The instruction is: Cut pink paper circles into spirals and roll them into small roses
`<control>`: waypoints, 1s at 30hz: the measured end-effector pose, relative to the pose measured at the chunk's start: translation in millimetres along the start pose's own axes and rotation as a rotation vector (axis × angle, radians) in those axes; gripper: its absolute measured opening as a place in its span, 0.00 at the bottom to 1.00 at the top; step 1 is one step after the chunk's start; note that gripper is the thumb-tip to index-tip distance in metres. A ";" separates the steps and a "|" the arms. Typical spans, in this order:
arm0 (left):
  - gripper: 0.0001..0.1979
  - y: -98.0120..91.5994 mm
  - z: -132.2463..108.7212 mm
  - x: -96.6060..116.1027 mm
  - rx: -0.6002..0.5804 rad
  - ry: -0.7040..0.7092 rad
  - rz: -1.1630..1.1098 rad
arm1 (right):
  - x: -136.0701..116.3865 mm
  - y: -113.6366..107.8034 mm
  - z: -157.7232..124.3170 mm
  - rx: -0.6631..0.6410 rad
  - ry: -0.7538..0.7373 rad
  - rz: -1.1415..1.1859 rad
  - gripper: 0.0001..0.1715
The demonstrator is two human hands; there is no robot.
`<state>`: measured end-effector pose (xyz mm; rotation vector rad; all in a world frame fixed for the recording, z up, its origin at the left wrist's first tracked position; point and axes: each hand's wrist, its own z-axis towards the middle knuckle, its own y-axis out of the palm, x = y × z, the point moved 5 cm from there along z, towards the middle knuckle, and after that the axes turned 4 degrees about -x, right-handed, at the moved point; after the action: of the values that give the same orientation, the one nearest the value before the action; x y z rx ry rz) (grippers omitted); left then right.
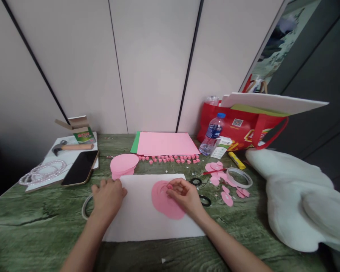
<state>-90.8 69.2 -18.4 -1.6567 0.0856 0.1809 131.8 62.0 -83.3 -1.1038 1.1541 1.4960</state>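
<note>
Between the thumb and fingertips of my right hand (185, 194) is a small rolled pink paper rose (169, 186). It is held just over pink paper discs (170, 209) whose curved edges show; whether it touches them I cannot tell. These discs lie on a white sheet of paper (138, 223). My left hand (109, 194) rests at the sheet's left edge, its fingers loosely bent and apart, holding nothing I can see. Partly hidden behind that hand is a roll of tape (85, 207). Black-handled scissors (205, 200) lie partly under the sheet's right side.
Behind the sheet are several paper roses (172, 159), pink sheets (167, 143) and pink circles (124, 163). A phone (81, 168) and hammer (73, 147) lie left. Rightward are paper scraps (227, 198), tape (239, 177), a glue stick (237, 160), bottle (212, 136) and red bag (240, 130).
</note>
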 end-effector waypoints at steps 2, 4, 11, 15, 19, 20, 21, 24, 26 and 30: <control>0.16 3.1 1.2 5.3 -0.013 0.028 -0.012 | -3.1 -3.0 1.0 0.020 -0.021 0.016 0.17; 0.16 5.5 3.0 8.0 -0.011 0.033 -0.023 | -6.0 -5.5 1.8 0.033 -0.030 0.025 0.18; 0.15 14.6 10.3 18.0 0.006 0.099 -0.148 | -16.5 -2.5 -1.4 0.021 -0.005 -0.038 0.14; 0.13 16.2 12.2 24.9 0.025 0.118 -0.235 | -20.6 1.9 -5.7 0.025 -0.007 -0.099 0.15; 0.10 -1.9 0.1 42.1 0.362 0.396 -0.507 | -18.5 6.3 -8.9 0.003 -0.004 -0.149 0.16; 0.10 -6.8 -7.0 48.7 0.438 0.538 -0.603 | -17.5 7.6 -9.5 -0.010 -0.003 -0.146 0.16; 0.10 -9.2 -14.1 56.1 0.454 0.682 -0.677 | -16.5 8.9 -10.0 -0.023 -0.003 -0.133 0.16; 0.13 -8.8 -30.0 74.7 0.368 0.947 -0.769 | -13.5 12.7 -11.3 -0.061 0.007 -0.056 0.16; 0.11 -7.8 -34.6 79.8 0.357 0.975 -0.802 | -11.7 14.8 -12.0 -0.079 0.030 -0.005 0.16; 0.07 -6.7 -35.2 81.1 0.398 0.957 -0.843 | -11.1 17.8 -13.4 -0.112 0.078 0.080 0.15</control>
<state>-7.6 39.1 -22.5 -1.1326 0.1246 -1.1975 118.0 44.8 -71.8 -1.2131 1.1921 1.6078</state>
